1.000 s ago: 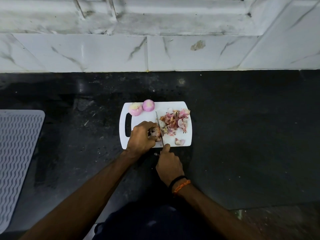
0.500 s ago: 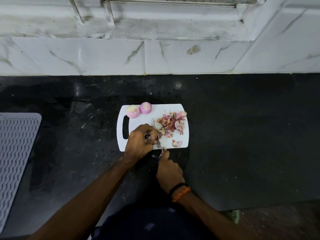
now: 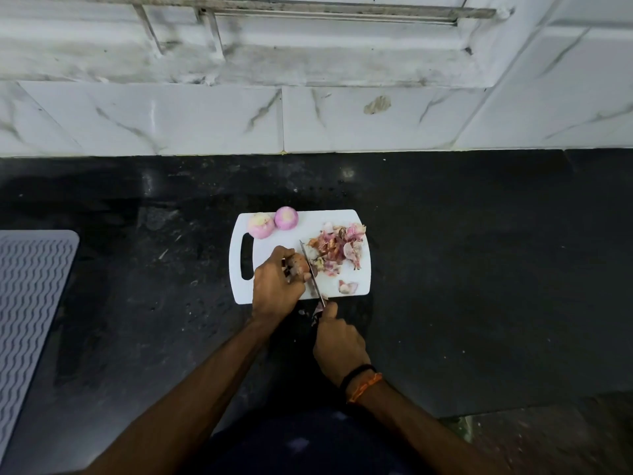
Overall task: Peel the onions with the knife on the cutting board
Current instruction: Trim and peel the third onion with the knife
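Observation:
A white cutting board [image 3: 274, 248] lies on the black counter. My left hand [image 3: 275, 286] grips an unpeeled brown onion [image 3: 297, 265] near the board's front. My right hand [image 3: 339, 341], just in front of the board, holds the knife [image 3: 312, 270]; its blade lies across the onion's right side, tip pointing away from me. Two peeled pink onions [image 3: 261, 225] [image 3: 286, 218] sit side by side at the board's back left. A heap of onion skins [image 3: 337, 246] covers the board's right part, with a loose piece [image 3: 347, 286] near the front right corner.
A grey ribbed mat [image 3: 30, 296] lies at the counter's left edge. White marble wall tiles [image 3: 212, 118] rise behind the counter. A few skin scraps [image 3: 317, 311] lie on the counter just in front of the board. Bare black counter [image 3: 479, 269] stretches to the right.
The blade has slid slightly toward me along the onion's right side, and my right hand has drawn back off the board's front edge. My left hand keeps its hold on the onion.

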A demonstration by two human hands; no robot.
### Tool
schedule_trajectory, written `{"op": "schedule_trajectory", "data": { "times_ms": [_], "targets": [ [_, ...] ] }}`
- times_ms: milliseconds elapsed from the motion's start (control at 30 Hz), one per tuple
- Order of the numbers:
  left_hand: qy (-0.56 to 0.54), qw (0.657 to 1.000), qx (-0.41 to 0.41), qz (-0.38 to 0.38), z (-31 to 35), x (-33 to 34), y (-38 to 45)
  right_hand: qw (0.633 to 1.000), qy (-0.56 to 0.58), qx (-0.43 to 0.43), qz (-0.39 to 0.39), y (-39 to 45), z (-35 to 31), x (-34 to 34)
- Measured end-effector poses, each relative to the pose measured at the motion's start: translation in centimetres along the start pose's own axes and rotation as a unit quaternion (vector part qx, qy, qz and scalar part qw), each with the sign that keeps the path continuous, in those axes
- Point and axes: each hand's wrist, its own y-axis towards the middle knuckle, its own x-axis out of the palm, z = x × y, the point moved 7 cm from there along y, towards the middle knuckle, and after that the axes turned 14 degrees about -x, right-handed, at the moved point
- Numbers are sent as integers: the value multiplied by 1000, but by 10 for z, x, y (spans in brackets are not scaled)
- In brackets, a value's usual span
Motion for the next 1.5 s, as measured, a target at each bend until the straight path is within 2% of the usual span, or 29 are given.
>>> {"op": "schedule_trajectory", "data": {
  "times_ms": [100,200,300,400,533,700,800,967,1033,1100,1167,1233,1333,1400,1500],
  "targets": [
    [-67,998,-4,-3,2,-3,2,1000,14,4,-2,0,3,0],
    [-206,977,-43,-13,6,-11,8,999,42,16,-11,0,5,1],
    [-361,925,-107,-53,1,-17,19,997,79,24,-5,-1,8,-1],
    [-479,850,-166,-141,0,-14,19,994,105,36,20,-1,15,-4],
    [-555,779,-216,-199,-6,-14,9,995,89,21,43,0,22,-10],
    [-614,725,-237,-203,-13,-13,2,989,89,-7,117,2,27,-32],
    [-623,714,-236,-215,-9,-11,0,985,101,-27,140,5,28,-39],
    [-628,701,-241,-236,-4,-5,-3,982,105,-12,155,10,38,-46],
    [-632,695,-247,-240,-2,-3,-5,975,139,-12,174,8,42,-51],
    [-633,690,-251,-247,0,-3,-7,942,280,-21,183,5,41,-52],
    [-626,690,-252,-260,5,-2,-9,889,422,-30,175,5,35,-55],
    [-618,694,-251,-272,10,-1,-13,856,488,-51,165,11,30,-62],
    [-612,695,-254,-279,11,3,-17,830,533,-79,142,19,21,-73],
    [-608,698,-257,-279,9,6,-17,828,536,-97,133,20,16,-80],
    [-593,714,-237,-287,6,7,-15,847,505,-104,130,21,12,-89]
  ]
}}
